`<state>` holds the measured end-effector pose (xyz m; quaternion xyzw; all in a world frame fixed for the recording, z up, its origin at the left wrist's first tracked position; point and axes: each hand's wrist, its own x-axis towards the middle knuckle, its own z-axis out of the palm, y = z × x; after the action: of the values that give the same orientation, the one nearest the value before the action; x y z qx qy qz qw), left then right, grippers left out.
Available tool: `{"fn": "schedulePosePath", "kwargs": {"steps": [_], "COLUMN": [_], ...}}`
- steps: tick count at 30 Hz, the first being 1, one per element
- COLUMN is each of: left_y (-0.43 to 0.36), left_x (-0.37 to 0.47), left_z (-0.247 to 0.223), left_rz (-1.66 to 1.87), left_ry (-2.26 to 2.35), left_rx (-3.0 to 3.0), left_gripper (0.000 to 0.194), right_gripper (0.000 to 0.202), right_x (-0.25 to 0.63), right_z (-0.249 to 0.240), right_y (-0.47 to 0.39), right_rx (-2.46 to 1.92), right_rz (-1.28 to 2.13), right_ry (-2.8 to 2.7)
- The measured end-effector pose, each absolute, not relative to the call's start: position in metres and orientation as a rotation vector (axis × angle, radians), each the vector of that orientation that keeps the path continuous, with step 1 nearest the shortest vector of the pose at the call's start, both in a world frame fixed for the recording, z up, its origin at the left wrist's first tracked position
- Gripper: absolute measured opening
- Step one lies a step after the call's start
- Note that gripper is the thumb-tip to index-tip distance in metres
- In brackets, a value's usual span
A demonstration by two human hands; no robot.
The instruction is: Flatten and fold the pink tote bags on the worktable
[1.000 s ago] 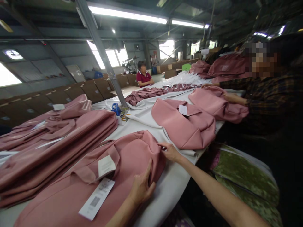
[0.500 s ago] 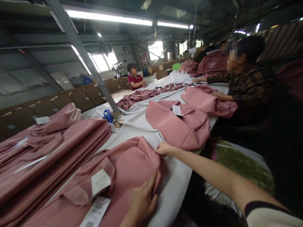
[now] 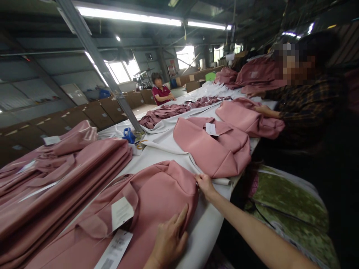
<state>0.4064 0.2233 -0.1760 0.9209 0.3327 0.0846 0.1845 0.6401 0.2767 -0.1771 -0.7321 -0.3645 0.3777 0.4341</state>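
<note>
A pink leather-like bag (image 3: 157,186) with a strap loop (image 3: 129,198) lies flat on the table before me. A white tag (image 3: 122,212) and a longer printed label (image 3: 114,250) rest on it. My right hand (image 3: 205,185) pinches the bag's far right edge between thumb and fingers. My left hand (image 3: 169,239) lies on the bag's near side, index finger stretched along the surface and thumb apart; its other fingers are partly hidden.
Beyond it lie a second tagged pink bag (image 3: 210,149) and a third (image 3: 246,117), which a co-worker in a plaid shirt (image 3: 311,97) holds. Stacked pink bags (image 3: 70,179) fill the left. A metal post (image 3: 112,82), blue tape dispenser (image 3: 129,135) and green bundle (image 3: 291,201) stand nearby.
My right hand has shifted slightly right along with the bag's edge, which looks drawn outward and smoother. My left hand stays almost in place. The co-worker's far hand has drawn back.
</note>
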Motion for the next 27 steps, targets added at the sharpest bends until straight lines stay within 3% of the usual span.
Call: {"fn": "schedulePosePath", "kwargs": {"steps": [8,14,18,23,27], "left_y": [0.222,0.228,0.231,0.221,0.233], "left_x": [0.415,0.421,0.426,0.427,0.422], "left_z": [-0.163,-0.157,-0.148,-0.135,-0.149], "left_rz": [0.126,0.106,0.113,0.103,0.151], "left_ry": [0.99,0.993,0.984,1.073,0.987], "left_rx": [2.586,2.612,2.643,2.543,2.581], "left_gripper": [0.078,0.075,0.075,0.073,0.058], "right_gripper": [0.048,0.035,0.025,0.034,0.037], "right_x": [0.652,0.65,0.641,0.607,0.621], "right_z": [-0.153,-0.16,-0.125,-0.089,-0.153], "right_y": [0.3,0.307,0.304,0.28,0.297], "right_rx": [-1.823,-2.054,-2.058,-1.519,-0.894], "right_rz": [1.074,0.74,0.455,0.312,-0.193], "right_ry": [-1.105,-1.231,-1.443,-1.962,-2.696]}}
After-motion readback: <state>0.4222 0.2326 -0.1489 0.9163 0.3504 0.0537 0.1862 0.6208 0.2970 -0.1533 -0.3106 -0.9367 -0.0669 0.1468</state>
